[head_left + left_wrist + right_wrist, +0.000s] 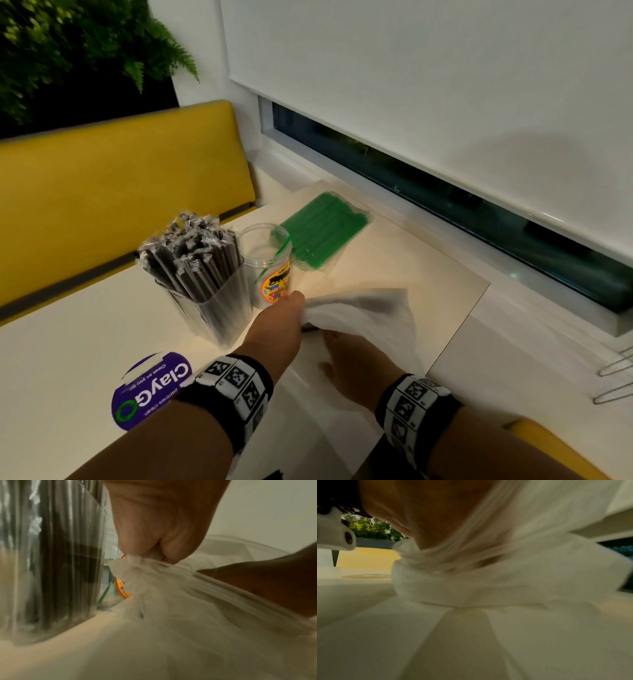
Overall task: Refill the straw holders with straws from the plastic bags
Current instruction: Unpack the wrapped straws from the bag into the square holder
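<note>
Nearest you, your right hand (pixel 356 366) lies low on the white table (pixel 68 342), its fingers tucked under the loose white plastic bag (pixel 370 311); the bag drapes over them, so you cannot tell how far that hand is closed or whether it has hold of the film. Just ahead and to the left, your left hand (pixel 281 318) pinches a gathered corner of the same bag; the left wrist view shows the film bunched between curled fingers (pixel 137 547) and thumb. The bag spreads away from that pinch to the right, blurred, across a pale board (pixel 445 274) on the table.

Left of your left hand stands a clear square straw holder (pixel 212 308) packed with upright wrapped black straws (pixel 191 253). Just beside it, touching or nearly so, is a clear round holder (pixel 267 267) with a bright cartoon label, a single green straw (pixel 274 260) leaning inside. Beyond that, a sealed bag of green straws (pixel 322 233) lies flat on the board, well apart from both hands. A purple round sticker (pixel 150 390) sits on the table near your left wrist.
</note>
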